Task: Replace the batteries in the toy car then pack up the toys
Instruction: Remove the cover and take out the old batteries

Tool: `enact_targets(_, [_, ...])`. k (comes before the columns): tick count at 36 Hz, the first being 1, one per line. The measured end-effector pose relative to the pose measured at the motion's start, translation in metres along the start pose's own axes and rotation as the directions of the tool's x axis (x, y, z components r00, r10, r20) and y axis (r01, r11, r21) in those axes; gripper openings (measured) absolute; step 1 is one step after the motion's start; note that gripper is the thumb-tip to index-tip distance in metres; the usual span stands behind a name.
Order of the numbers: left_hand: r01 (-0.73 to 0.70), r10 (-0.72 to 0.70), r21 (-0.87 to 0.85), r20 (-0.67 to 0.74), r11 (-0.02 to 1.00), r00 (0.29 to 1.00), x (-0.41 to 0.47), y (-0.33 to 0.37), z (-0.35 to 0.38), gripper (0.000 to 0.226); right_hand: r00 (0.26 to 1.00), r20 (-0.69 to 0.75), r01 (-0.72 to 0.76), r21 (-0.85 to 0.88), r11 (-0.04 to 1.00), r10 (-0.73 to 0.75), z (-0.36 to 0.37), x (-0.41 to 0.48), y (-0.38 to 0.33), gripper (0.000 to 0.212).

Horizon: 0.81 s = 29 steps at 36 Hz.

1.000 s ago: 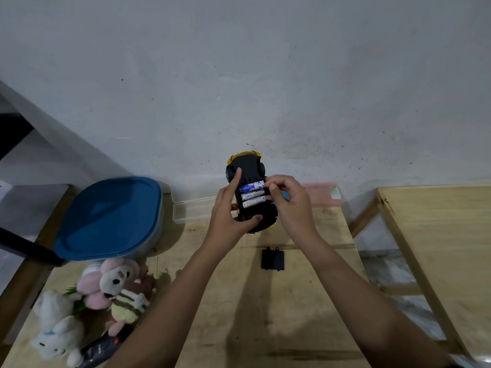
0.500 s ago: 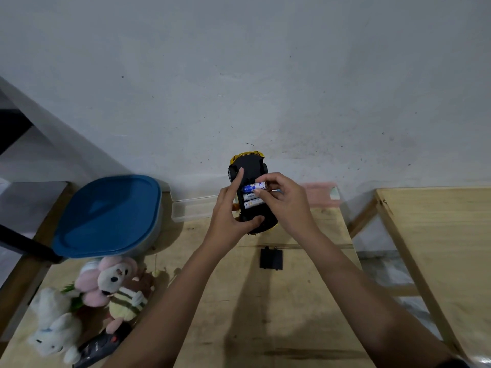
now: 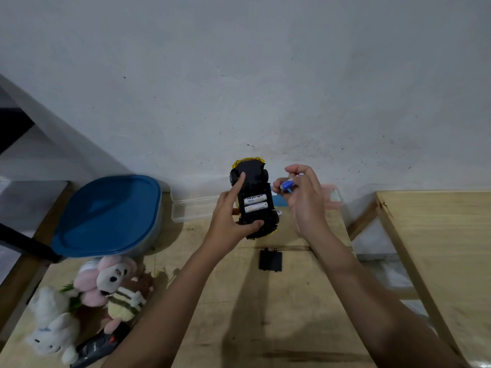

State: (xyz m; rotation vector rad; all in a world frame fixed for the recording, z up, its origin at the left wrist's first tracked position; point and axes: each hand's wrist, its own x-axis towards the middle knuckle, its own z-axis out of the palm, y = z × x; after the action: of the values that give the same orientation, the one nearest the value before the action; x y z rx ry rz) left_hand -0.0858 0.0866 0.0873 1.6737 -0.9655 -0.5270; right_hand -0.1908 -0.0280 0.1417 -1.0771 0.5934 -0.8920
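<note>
My left hand (image 3: 230, 218) holds the yellow toy car (image 3: 253, 193) upside down above the wooden table, its black underside facing me. Two white batteries (image 3: 255, 203) sit in the open compartment, and the top slot is bare. To the right of the car, my right hand (image 3: 303, 197) pinches a blue and white battery (image 3: 286, 185) clear of the compartment. The black battery cover (image 3: 270, 260) lies flat on the table below the car. Several plush toys (image 3: 106, 288) lie in a heap at the lower left, beside a dark remote control (image 3: 99, 346).
A box with a blue lid (image 3: 106, 216) stands at the left. A clear plastic tray (image 3: 194, 208) and a pink-edged container (image 3: 332, 197) sit against the wall behind the car. A second wooden table (image 3: 438, 248) stands at the right across a gap.
My right hand has pulled the blue and white battery out of the top slot and drawn it away to the right. The left hand keeps the car in place.
</note>
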Motion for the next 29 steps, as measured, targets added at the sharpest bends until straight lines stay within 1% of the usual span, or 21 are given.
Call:
enact_targets(2, [-0.006,0.006,0.008,0.005,1.0,1.0,0.001,0.0,0.0,0.1,0.999,0.037,-0.008,-0.02,1.0,0.008,-0.002,-0.001,0.001,0.023])
enact_targets(3, [-0.008,0.008,0.012,0.007,1.0,1.0,0.001,0.0,0.0,0.1,0.997,0.076,-0.007,-0.059,0.998,0.012,-0.004,-0.001,0.002,0.019])
enact_targets(4, [-0.009,0.009,0.015,0.01,1.0,1.0,0.002,0.0,0.0,0.1,0.992,0.123,0.006,-0.128,0.992,0.009,-0.006,-0.001,0.002,0.019])
enact_targets(5, [-0.008,0.008,0.016,0.015,1.0,1.0,0.002,0.0,-0.001,0.1,0.986,0.168,0.038,-0.239,0.97,0.002,-0.007,-0.002,0.002,0.019])
enact_targets(7, [-0.004,0.004,0.02,0.027,1.0,1.0,0.001,-0.001,-0.001,0.1,0.973,0.231,0.12,-0.478,0.87,-0.008,-0.008,-0.005,0.001,0.019])
enact_targets(8, [-0.002,0.001,0.023,0.033,1.0,0.999,0.001,0.0,-0.001,0.1,0.968,0.249,0.155,-0.554,0.818,-0.015,-0.008,-0.006,0.001,0.018])
enact_targets(10, [0.003,-0.004,0.031,0.039,1.0,0.999,0.0,0.0,0.0,0.1,0.954,0.295,0.232,-0.644,0.729,-0.042,-0.01,-0.007,0.003,0.016])
enact_targets(12, [0.003,-0.005,0.042,0.042,0.999,0.999,0.0,0.001,0.0,0.1,0.936,0.346,0.296,-0.693,0.657,-0.058,-0.011,-0.007,0.008,0.024])
enact_targets(14, [-0.002,-0.001,0.056,0.051,0.998,0.999,-0.001,0.001,0.0,0.1,0.933,0.353,0.318,-0.721,0.616,-0.069,-0.012,-0.007,0.012,0.034])
enact_targets(16, [-0.01,0.006,0.074,0.062,0.997,0.998,-0.002,0.001,0.0,0.101,0.93,0.348,0.352,-0.759,0.548,-0.117,-0.011,-0.007,0.014,0.041])
enact_targets(18, [-0.023,0.018,0.09,0.064,0.996,0.998,-0.002,0.003,-0.001,0.101,0.92,0.359,0.391,-0.802,0.451,-0.159,-0.01,-0.008,0.014,0.045])
enact_targets(21, [-0.037,0.03,0.103,0.069,0.994,0.997,-0.002,0.006,-0.002,0.102,0.905,0.389,0.424,-0.867,0.262,-0.173,-0.01,-0.012,0.012,0.048])
enact_targets(22, [-0.039,0.032,0.103,0.069,0.994,0.997,-0.001,0.007,-0.001,0.103,0.901,0.397,0.429,-0.876,0.221,-0.176,-0.01,-0.013,0.011,0.049])
enact_targets(24, [-0.038,0.032,0.097,0.065,0.995,0.997,-0.001,0.008,-0.001,0.104,0.896,0.403,0.435,-0.881,0.187,-0.186,-0.011,-0.013,0.011,0.05])
enact_targets(29, [-0.044,0.038,0.095,0.062,0.995,0.997,-0.001,0.01,-0.003,0.108,0.909,0.377,0.406,-0.898,0.171,-0.178,-0.012,-0.013,0.012,0.059])
